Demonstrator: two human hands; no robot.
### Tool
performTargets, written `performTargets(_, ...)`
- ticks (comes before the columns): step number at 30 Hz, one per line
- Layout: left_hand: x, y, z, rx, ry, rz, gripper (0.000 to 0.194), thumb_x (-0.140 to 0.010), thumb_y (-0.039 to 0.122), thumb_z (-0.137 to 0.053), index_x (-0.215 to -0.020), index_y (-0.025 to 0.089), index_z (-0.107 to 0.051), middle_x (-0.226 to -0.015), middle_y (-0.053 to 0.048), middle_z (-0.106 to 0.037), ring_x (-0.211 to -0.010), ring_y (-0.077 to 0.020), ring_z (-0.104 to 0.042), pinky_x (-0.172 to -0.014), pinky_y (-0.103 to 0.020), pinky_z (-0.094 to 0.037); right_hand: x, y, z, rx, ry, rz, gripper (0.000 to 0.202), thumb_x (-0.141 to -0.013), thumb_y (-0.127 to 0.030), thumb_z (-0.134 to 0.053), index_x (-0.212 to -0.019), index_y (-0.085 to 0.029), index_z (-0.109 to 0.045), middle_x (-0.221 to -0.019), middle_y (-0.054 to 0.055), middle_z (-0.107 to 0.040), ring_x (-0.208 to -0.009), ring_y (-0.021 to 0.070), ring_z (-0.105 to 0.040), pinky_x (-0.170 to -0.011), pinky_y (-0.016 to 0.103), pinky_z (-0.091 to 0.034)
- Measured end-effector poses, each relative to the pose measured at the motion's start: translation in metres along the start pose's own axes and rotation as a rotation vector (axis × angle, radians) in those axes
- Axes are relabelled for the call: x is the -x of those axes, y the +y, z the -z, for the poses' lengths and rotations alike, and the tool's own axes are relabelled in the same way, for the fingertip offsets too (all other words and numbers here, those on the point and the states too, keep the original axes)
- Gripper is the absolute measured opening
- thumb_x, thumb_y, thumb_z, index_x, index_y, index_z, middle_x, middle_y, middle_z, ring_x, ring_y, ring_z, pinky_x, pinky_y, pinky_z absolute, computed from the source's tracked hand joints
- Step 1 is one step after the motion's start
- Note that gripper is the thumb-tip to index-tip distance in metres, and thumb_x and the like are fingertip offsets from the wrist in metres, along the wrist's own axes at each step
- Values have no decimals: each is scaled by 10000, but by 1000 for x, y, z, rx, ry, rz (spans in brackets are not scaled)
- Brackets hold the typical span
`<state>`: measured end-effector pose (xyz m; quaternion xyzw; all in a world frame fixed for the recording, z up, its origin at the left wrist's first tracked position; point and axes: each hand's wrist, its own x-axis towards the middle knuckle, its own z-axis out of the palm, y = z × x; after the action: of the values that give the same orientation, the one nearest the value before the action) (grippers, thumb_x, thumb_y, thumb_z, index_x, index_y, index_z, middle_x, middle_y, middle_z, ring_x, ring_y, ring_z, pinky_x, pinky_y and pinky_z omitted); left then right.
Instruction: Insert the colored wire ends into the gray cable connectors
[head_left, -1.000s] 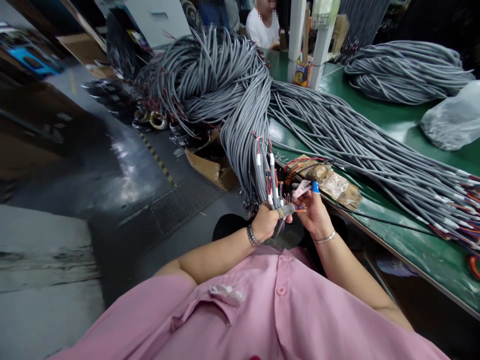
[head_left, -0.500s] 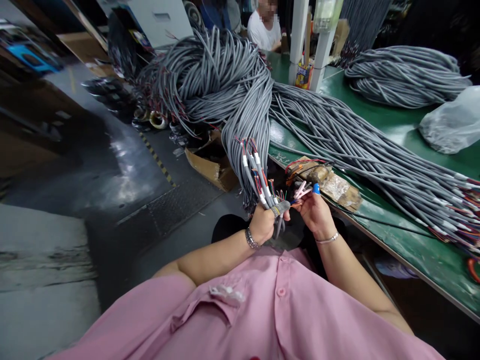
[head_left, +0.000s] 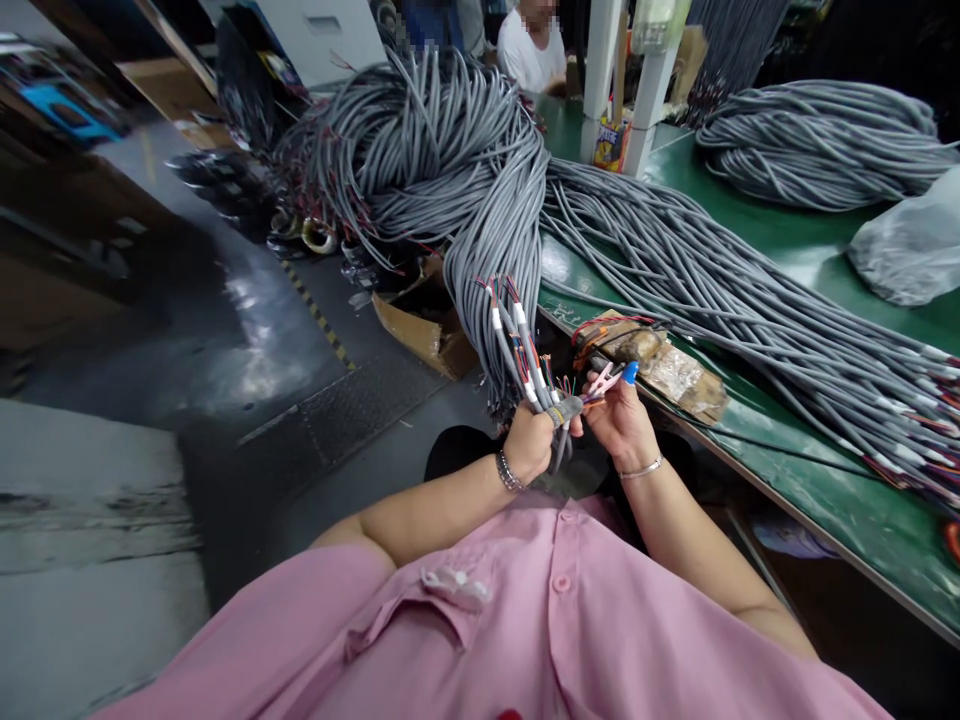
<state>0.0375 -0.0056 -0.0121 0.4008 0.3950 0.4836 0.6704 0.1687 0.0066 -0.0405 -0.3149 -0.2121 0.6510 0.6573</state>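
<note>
In front of my chest, my left hand [head_left: 529,442] is closed around a few grey cables [head_left: 537,378] with white bands and stripped, coloured wire ends. A grey cover wraps its thumb, which presses near the wire ends. Close on its right, my right hand [head_left: 621,425] is closed on a small pink clip-like tool [head_left: 602,382], whose exact kind I cannot make out. A blue cover [head_left: 630,373] sits on a digit of that hand. Thin orange and blue wires [head_left: 592,401] show between the two hands; which fingers touch them is unclear.
Long grey cables [head_left: 697,270] lie across the green table [head_left: 806,500], with a coiled bundle [head_left: 825,145] behind. A taped wooden block [head_left: 682,385] rests at the table edge. A large cable heap [head_left: 420,150] hangs over a cardboard box [head_left: 420,330]. A person [head_left: 531,50] sits beyond.
My right hand and the pink tool have shifted slightly left, closer to my left hand. My left hand keeps its hold on the cables. The whole view has moved a little.
</note>
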Motion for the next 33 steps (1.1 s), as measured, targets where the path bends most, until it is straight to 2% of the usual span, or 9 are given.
performTargets(6,3,-2,4,-52,-11,-27,343,-716,391,-705,-524,139,-575,-496,-24,-576,-448,-106,-514,-458,-240,-389,4,-1,-1,-87,32,-58,442,-724,-690,-607,-767,-250,-630,-823,0,-675,-643,134,-572,-604,281,-506)
performTargets(11,9,-2,11,-111,-21,-50,345,-738,400,-690,-536,143,-582,-501,-24,-581,-450,-107,-514,-471,-246,-396,17,-11,2,40,-96,-174,603,-734,-786,-467,-856,-229,-660,-842,34,-675,-642,138,-589,-619,298,-528)
performTargets(13,12,-5,17,-143,-22,-51,352,-746,410,-688,-542,141,-587,-501,-20,-583,-424,-97,-495,-483,-251,-408,24,-16,5,140,-161,-251,579,-725,-751,-532,-855,-204,-672,-810,44,-671,-659,147,-607,-631,300,-527)
performTargets(15,14,-9,23,-192,-27,-43,351,-754,420,-684,-561,138,-602,-512,-19,-592,-406,-88,-481,-493,-254,-418,30,-20,8,264,-206,-295,463,-727,-632,-647,-836,-183,-678,-763,37,-663,-662,142,-612,-645,289,-518)
performTargets(18,15,-13,30,-271,-56,-48,339,-755,424,-688,-590,134,-627,-547,-29,-619,-453,-99,-522,-517,-248,-432,37,-23,10,439,-189,-241,247,-730,-403,-745,-811,-179,-681,-682,-5,-638,-619,106,-582,-650,249,-490)
performTargets(21,15,-10,32,-322,-136,-65,308,-739,407,-709,-619,129,-648,-583,-40,-645,-528,-120,-572,-546,-241,-443,41,-25,7,557,-155,-149,170,-724,-327,-752,-763,-178,-682,-663,-16,-645,-604,100,-573,-645,236,-469)
performTargets(26,14,-2,30,-434,-288,48,290,-675,380,-765,-618,116,-659,-571,-44,-652,-492,-112,-557,-505,-226,-422,47,-24,-4,585,-262,-138,203,-771,-385,-702,-749,-192,-643,-639,-10,-668,-598,139,-611,-652,279,-476)
performTargets(28,13,-1,31,-433,-319,85,284,-658,370,-778,-617,115,-658,-565,-45,-655,-486,-114,-560,-498,-225,-420,48,-21,-4,596,-250,-131,219,-771,-401,-705,-750,-192,-642,-633,-16,-660,-576,126,-591,-619,262,-463)
performTargets(33,11,-4,33,-268,-242,33,280,-684,361,-758,-612,120,-635,-544,-38,-636,-483,-114,-557,-512,-235,-423,46,-13,14,477,-120,-113,292,-781,-475,-681,-824,-187,-687,-754,17,-684,-671,135,-616,-705,287,-501)
